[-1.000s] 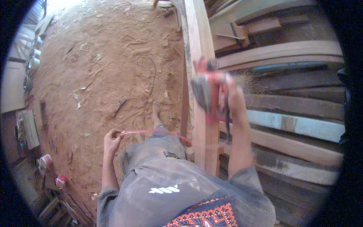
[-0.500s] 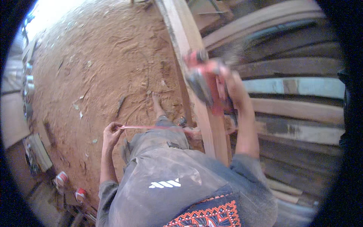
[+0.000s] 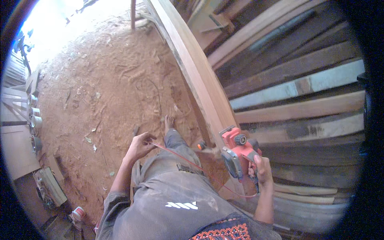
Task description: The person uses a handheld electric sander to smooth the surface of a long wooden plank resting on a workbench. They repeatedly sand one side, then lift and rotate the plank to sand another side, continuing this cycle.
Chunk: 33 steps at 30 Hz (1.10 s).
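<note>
Right hand (image 3: pixel 262 170) grips a red-and-black power planer (image 3: pixel 241 150) — beneath it, a long pale-brown timber beam (image 3: pixel 200 76); left hand (image 3: pixel 143 145) pinches a thin red cord (image 3: pixel 161 147) aside, apparently for clearance.

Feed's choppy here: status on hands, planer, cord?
Right hand grips red planer at wooden beam. Left hand holds red cord. Possible snag: cord loops on planer's near side.

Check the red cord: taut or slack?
Slack: the red cord leaves the left hand and bends in a loose curve beneath the planer.
</note>
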Motion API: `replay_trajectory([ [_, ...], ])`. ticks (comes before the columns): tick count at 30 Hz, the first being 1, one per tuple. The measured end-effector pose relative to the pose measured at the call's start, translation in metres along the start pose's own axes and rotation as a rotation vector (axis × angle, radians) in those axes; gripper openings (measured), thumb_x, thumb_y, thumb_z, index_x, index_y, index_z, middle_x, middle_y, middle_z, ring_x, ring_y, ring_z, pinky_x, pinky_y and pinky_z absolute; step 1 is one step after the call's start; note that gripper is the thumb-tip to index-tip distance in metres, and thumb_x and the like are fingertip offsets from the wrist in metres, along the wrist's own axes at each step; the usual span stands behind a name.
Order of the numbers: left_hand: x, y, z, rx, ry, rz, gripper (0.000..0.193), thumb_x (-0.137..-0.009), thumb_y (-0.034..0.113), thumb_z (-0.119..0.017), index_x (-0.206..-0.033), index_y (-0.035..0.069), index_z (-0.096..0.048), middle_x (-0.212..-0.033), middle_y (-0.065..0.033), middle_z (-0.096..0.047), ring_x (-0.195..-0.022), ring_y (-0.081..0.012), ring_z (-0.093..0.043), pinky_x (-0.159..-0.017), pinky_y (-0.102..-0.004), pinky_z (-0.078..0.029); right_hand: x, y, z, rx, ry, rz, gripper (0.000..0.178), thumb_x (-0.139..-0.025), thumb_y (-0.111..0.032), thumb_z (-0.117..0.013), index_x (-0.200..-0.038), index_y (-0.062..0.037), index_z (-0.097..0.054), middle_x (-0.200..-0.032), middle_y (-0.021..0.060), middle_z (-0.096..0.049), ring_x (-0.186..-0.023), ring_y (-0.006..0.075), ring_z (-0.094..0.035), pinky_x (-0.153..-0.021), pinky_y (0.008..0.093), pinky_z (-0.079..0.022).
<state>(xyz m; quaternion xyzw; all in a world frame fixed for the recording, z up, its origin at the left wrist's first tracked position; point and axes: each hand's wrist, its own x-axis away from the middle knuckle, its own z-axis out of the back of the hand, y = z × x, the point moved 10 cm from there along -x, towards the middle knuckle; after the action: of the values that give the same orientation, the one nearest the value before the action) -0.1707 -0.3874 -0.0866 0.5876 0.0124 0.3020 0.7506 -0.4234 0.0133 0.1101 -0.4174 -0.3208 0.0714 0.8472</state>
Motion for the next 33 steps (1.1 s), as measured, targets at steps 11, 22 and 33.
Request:
replay_trajectory([
  [11,0.083,-0.053,-0.027,0.107,0.375,0.041,0.026,-0.087,0.022,-0.086,-0.101,0.003,-0.074,-0.083,-0.0015,-0.071,-0.077,-0.0074,-0.062,-0.068,-0.0282,-0.051,-0.029,0.036,-0.001,-0.17,-0.038,0.128,0.047,-0.102,-0.048,-0.055,-0.081,-0.0056,-0.059,-0.065,-0.0008,-0.054,-0.049,0.0095,-0.051,-0.043,0.0273,-0.039],
  [22,0.018,-0.206,-0.125,0.156,0.533,0.149,0.025,-0.089,0.018,-0.081,-0.104,-0.001,-0.074,-0.089,-0.0042,-0.073,-0.08,-0.0122,-0.065,-0.075,-0.0289,-0.053,-0.218,0.013,-0.104,-0.281,-0.107,0.466,0.052,-0.103,-0.054,-0.054,-0.079,-0.0086,-0.061,-0.058,-0.0015,-0.051,-0.045,0.0089,-0.048,-0.041,0.027,-0.038],
  [33,-0.006,-0.289,-0.164,0.411,0.742,0.203,0.026,-0.09,0.021,-0.083,-0.105,0.003,-0.074,-0.085,-0.0014,-0.07,-0.078,-0.0075,-0.062,-0.07,-0.0255,-0.05,-0.433,-0.274,-0.189,-0.299,-0.3,0.726,0.042,-0.101,-0.059,-0.049,-0.089,-0.0192,-0.052,-0.064,-0.0071,-0.044,-0.047,0.0058,-0.042,-0.042,0.0263,-0.038],
])
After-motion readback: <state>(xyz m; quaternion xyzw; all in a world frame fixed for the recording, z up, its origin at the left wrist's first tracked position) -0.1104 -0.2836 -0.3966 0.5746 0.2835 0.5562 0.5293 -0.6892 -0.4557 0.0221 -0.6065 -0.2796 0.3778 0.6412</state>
